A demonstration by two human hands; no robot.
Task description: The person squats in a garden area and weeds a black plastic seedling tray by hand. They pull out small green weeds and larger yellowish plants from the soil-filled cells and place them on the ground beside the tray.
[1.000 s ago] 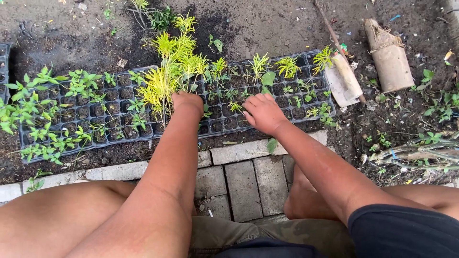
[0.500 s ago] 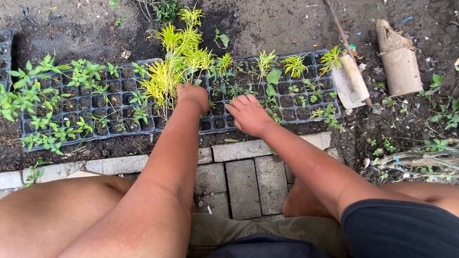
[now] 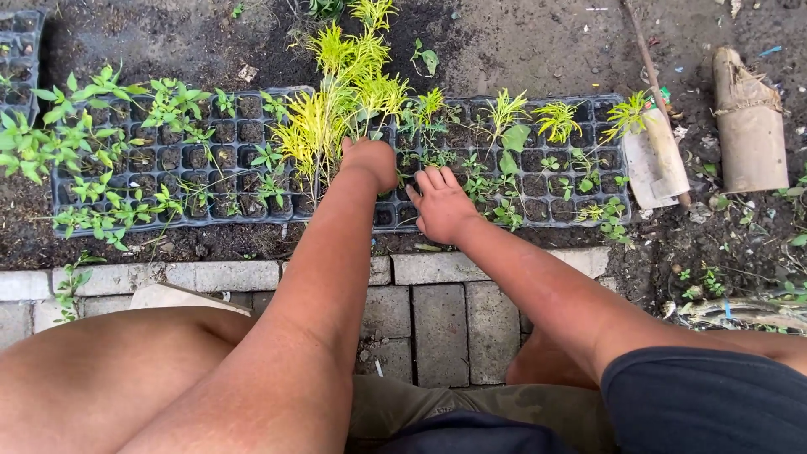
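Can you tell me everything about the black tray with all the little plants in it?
The black tray is long, thin plastic, split into many small square cups filled with dark soil. It lies flat on the dirt, beside a paving edge. Green seedlings crowd its left end; tall yellow-green plants rise mid-tray. The left hand and right hand rest on its middle cups.

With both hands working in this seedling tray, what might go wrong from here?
1. The left hand is closed at the base of the tall yellow-green plants; a hard pull might tear stems or roots.
2. The right hand rests over cells of the black plastic seedling tray, so it may crush the small green seedlings beside it.
3. Either forearm could brush nearby seedlings.
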